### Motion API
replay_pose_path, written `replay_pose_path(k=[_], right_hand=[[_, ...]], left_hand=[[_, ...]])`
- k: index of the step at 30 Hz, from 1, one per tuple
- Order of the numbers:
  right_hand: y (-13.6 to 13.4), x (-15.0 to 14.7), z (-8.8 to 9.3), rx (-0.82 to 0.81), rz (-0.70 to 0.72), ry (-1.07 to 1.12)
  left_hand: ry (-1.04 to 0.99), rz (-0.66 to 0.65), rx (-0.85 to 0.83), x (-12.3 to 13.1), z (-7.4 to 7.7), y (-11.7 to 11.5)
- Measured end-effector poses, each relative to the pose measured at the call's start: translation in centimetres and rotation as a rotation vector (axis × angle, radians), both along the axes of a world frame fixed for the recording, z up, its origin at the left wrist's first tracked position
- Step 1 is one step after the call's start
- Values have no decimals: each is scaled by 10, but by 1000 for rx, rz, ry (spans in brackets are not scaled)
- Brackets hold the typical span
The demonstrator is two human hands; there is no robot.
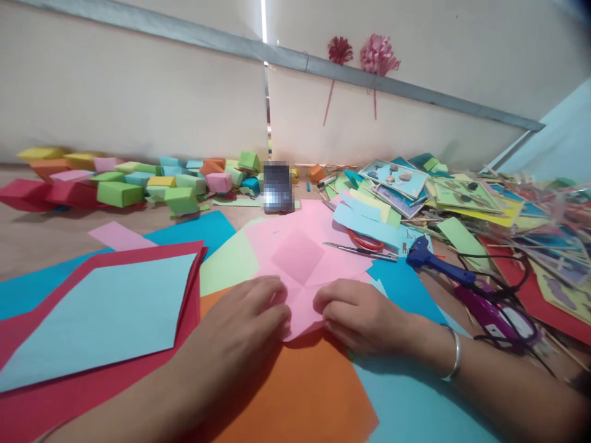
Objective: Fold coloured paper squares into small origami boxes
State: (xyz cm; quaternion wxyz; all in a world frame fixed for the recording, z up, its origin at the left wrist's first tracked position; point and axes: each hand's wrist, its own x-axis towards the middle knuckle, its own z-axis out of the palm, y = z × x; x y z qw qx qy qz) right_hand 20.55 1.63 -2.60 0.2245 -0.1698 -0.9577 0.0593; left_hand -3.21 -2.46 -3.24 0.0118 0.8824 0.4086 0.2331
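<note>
Well, at my far left the red sheets (83, 394), with a light blue sheet (96, 320) on top, lie just beside my work. The folded paper boxes (120, 192) sit well back by the wall, so neither crowds me.

My left hand (244, 332) is knuckles-up and curled nearly closed, its fingertips nipping the left edge of the near flap of the pink sheet (300, 255). The thumb is hidden, so I judge that grip from the curl alone.

The pink sheet lies mid-table, its near part on an orange sheet (300, 394). A diamond-shaped crease shows at its centre, and its near corner sits between my two hands. My right hand (364, 317), a silver bangle (455, 357) on its wrist, is curled just as tightly, fingertips pinching the flap's right edge.

To make this fold well, I think both hands must pull evenly so the point lands on the diamond's centre line. I should line up the edges before pressing anything flat, because a crooked crease in paper this thin will show. Then I would run a fingertip outward from the middle.

Further right, the scissors (364, 245) lie at the sheet's far right edge and the blue glue gun (434, 259) is near. I would mind the cords beside it if my right elbow shifts.
</note>
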Motion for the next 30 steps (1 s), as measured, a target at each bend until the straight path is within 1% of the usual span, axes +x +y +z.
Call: replay_pose_path(k=[3,6,9,13,18,23,26,30], right_hand=[[0,-2,-4,-149,-96,89],[0,-3,-6,-229,-183,116],[0,-5,-7,-226,-230,120],[-2,-7,-9,-214,-281,131],[-4,-9,-12,-198,-294,138],[-4,-9,-11,-198,-287,134],[-4,-9,-10,-215,-293,123],[-4,-9,-10,-213,-296,122]], left_hand=[[128,-35,69,5,6,-10],[117,18,100,8,7,-19],[76,34,81,8,5,-25],[81,-11,107,7,2,-28],[82,-10,65,7,-2,-28],[86,14,32,5,-3,-28],[104,-4,6,5,-3,-28],[112,-16,12,5,-3,-26]])
